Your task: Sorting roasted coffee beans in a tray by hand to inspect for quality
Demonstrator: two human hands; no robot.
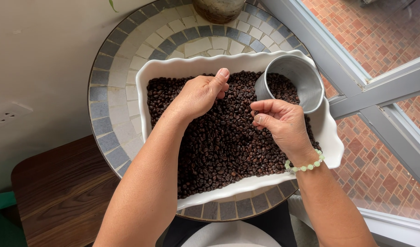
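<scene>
A white rectangular dish [160, 68] with a wavy rim sits on a round mosaic table [116, 98]. It is filled with dark roasted coffee beans [219, 146]. My left hand [200, 93] hovers over the beans at the upper middle, fingers curled with the thumb up; whether it holds beans is hidden. My right hand [283, 123], with a green bead bracelet [305, 165] at the wrist, is over the beans to the right, fingers pinched together. A grey metal cup [297, 82] rests tilted in the dish's far right corner, just beyond my right hand.
A pot's base [218, 9] stands at the table's far edge. A wooden stool or bench [59, 192] is at the lower left, beside a beige wall. A window frame [356, 87] runs along the right, with brick paving outside.
</scene>
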